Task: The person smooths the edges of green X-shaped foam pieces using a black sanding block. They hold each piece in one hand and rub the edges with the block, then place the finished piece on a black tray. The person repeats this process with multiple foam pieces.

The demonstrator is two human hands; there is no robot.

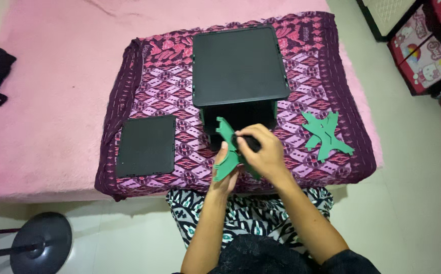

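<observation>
My left hand (224, 172) grips a green X-shaped plastic connector (227, 152) from below, just in front of a black panel box (238, 66) standing on a purple patterned cloth (311, 66). My right hand (261, 152) covers the connector from the right and holds a small black piece (249, 142) against it. The box's open front faces me, right behind my hands.
A loose black square panel (146, 145) lies on the cloth at the left. Several green connectors (326, 134) lie in a pile at the right. Under the cloth is a pink bed (53, 76). A round black stand base (40, 243) sits on the floor at lower left; colourful storage cubes (428, 45) stand at upper right.
</observation>
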